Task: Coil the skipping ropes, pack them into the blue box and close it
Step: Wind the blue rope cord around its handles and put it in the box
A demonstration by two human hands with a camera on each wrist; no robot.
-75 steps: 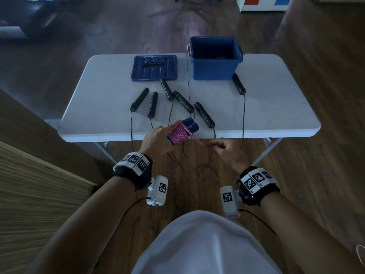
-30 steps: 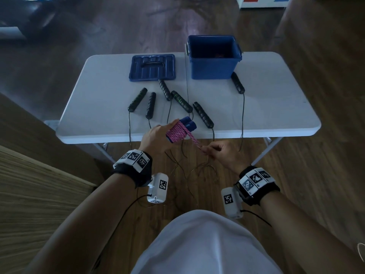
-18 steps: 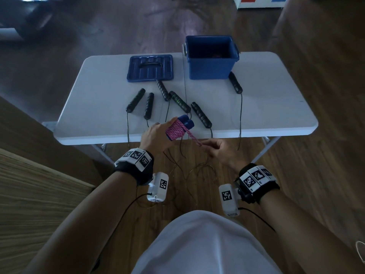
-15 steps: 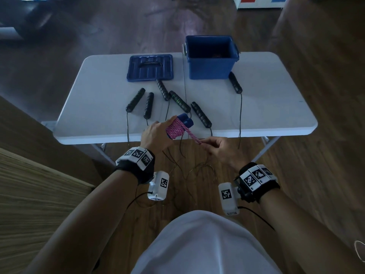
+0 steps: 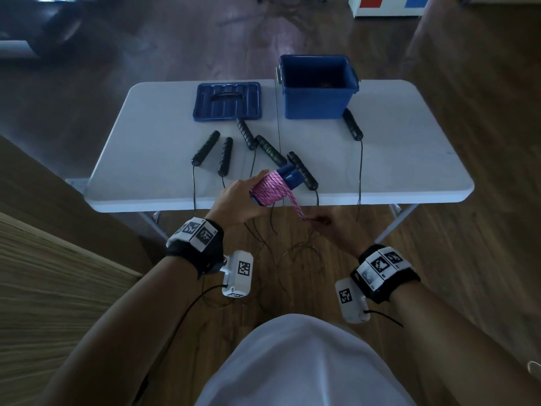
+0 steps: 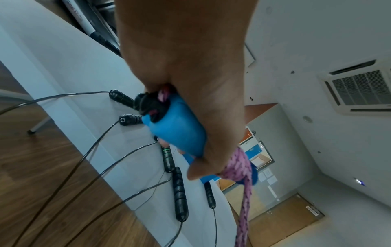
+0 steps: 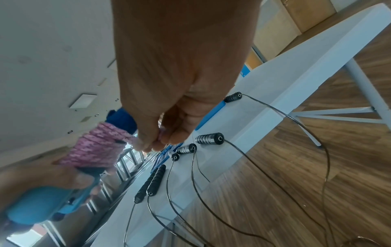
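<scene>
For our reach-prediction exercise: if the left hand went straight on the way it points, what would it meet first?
Probably the black handle lying just beyond the blue handles the left hand grips; depth is unclear, so it might pass above it.

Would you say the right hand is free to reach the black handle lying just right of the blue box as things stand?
Probably not yet: the right hand pinches the pink rope end. The black handle itself lies uncovered on the table.
</scene>
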